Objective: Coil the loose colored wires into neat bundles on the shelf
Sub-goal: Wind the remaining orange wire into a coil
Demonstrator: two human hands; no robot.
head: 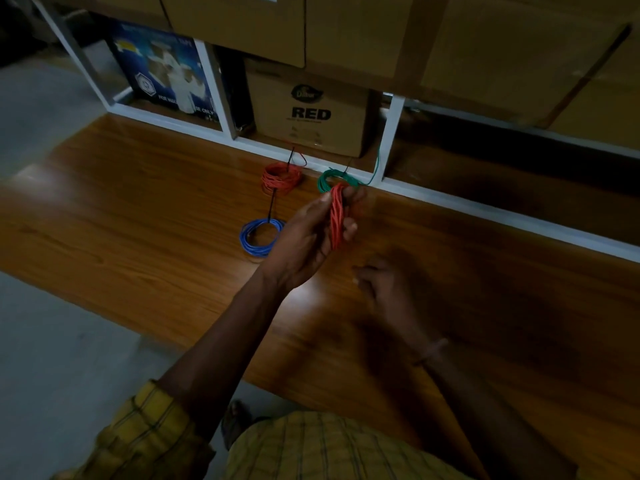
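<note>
My left hand point(308, 237) grips an orange-red wire coil point(337, 216), held upright above the wooden shelf point(138, 202). My right hand point(384, 285) hovers lower right of it, blurred, fingers loosely apart and holding nothing. On the shelf lie a second orange coil point(280, 178) with a black tie, a blue coil point(261, 235) in front of it, and a green coil point(337, 178) partly hidden behind the held coil, with a green tail running up to the right.
White shelf dividers point(393, 133) run along the back. Behind them stand a cardboard box marked RED point(311, 112) and a blue printed box point(166, 71). Large cartons point(450, 36) sit above. Grey floor point(52, 341) lies to the left.
</note>
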